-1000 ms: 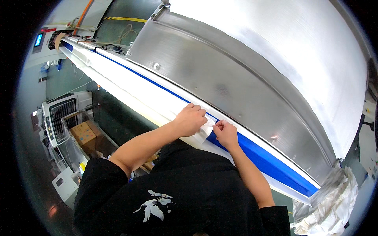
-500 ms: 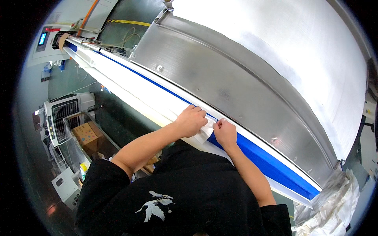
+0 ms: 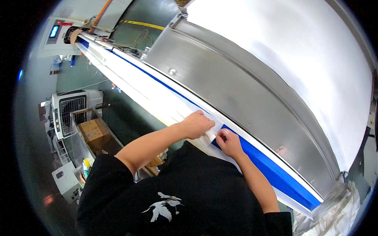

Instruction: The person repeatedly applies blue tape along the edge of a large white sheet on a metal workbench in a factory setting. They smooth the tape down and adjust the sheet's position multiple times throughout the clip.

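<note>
A long white sheet, perhaps cloth (image 3: 151,100), lies along a narrow trough-like bed that runs from far left to near right. Its right end stops in front of me, and beyond it a blue lining (image 3: 271,171) shows. Over that end my left hand (image 3: 199,125) is closed, gripping the white material, which bunches under the fingers. Just to its right, my right hand (image 3: 229,142) has thumb and fingers curled together at the sheet's edge above the blue lining. Whether it pinches the edge is too small to make out.
Behind the bed rises a grey metal panel (image 3: 220,82), with a broad white sheet-covered surface (image 3: 283,51) above it. A control box with a lit screen (image 3: 54,31) stands far left. Lower left are a white fan unit (image 3: 75,110) and a cardboard box (image 3: 91,133). Crumpled white material (image 3: 334,212) lies lower right.
The view has shifted slightly. The sheet's end now lies flatter across the blue lining, and my right hand has moved a little down from it, its fingers more curled.
</note>
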The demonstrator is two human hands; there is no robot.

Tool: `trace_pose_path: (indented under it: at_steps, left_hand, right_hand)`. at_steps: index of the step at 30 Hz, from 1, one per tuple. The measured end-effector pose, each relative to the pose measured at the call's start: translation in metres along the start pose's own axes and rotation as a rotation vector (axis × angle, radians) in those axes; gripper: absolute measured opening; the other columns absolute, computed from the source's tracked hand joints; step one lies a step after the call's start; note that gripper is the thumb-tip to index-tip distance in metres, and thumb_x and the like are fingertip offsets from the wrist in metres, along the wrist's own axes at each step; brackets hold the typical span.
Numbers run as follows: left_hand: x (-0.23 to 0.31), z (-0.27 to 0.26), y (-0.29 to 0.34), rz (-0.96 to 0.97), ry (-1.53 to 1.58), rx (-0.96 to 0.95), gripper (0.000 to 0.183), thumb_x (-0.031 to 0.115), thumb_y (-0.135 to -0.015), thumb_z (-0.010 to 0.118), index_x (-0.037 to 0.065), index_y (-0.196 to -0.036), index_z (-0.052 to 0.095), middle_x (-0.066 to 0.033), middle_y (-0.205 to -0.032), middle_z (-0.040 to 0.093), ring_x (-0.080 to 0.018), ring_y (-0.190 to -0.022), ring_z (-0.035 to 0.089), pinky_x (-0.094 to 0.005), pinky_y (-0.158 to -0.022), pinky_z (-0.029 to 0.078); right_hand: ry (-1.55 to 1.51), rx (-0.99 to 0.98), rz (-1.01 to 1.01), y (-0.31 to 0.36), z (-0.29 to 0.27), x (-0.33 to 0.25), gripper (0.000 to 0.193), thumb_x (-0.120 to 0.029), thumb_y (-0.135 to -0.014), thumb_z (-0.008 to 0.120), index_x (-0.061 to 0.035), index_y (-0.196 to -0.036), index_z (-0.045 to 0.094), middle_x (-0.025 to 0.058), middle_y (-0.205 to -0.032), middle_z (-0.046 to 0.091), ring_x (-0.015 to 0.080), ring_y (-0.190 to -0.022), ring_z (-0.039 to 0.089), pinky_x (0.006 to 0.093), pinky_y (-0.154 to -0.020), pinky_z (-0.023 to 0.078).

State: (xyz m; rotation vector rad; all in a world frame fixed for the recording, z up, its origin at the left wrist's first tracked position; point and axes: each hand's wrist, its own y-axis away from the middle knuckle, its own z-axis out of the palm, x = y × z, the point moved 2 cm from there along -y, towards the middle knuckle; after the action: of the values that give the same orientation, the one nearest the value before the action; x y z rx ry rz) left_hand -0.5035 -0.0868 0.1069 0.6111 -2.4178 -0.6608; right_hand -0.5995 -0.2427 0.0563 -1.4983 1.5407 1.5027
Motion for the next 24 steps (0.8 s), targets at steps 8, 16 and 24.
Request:
trace_pose_path:
  at_steps: [8, 16, 24]
  left_hand:
    - [0.003, -0.027, 0.014, -0.061, 0.172, -0.037, 0.036, 0.020, -0.072, 0.074, 0.010, -0.099, 0.052, -0.0080, -0.082, 0.066, -0.0287, -0.082, 0.063, -0.0378, -0.082, 0.043]
    - [0.040, -0.036, 0.005, 0.145, 0.249, 0.124, 0.032, 0.014, -0.069, 0.072, 0.008, -0.094, 0.053, -0.0117, -0.092, 0.064, -0.0296, -0.095, 0.060, -0.0405, -0.086, 0.042]
    - [0.049, -0.021, -0.001, 0.062, 0.224, 0.040, 0.034, 0.012, -0.073, 0.070, 0.012, -0.102, 0.052, -0.0104, -0.091, 0.064, -0.0288, -0.093, 0.060, -0.0405, -0.087, 0.042]
  right_hand:
    - [-0.118, -0.026, 0.092, -0.017, -0.021, -0.008, 0.020, -0.021, -0.084, 0.060, -0.0060, -0.096, 0.062, 0.0116, -0.091, 0.066, 0.0223, -0.078, 0.064, 0.0345, -0.070, 0.050]
    - [-1.369, -0.467, 0.384, -0.064, 0.000, -0.028, 0.073, -0.057, -0.095, 0.033, 0.0038, -0.133, 0.041, 0.0183, -0.131, 0.051, 0.0252, -0.124, 0.047, 0.0367, -0.106, 0.033]
    - [-1.580, -0.793, 0.520, -0.028, 0.022, 0.020, 0.075, -0.071, -0.088, 0.028, -0.0060, -0.113, 0.057, 0.0078, -0.103, 0.064, 0.0190, -0.096, 0.062, 0.0318, -0.083, 0.049]
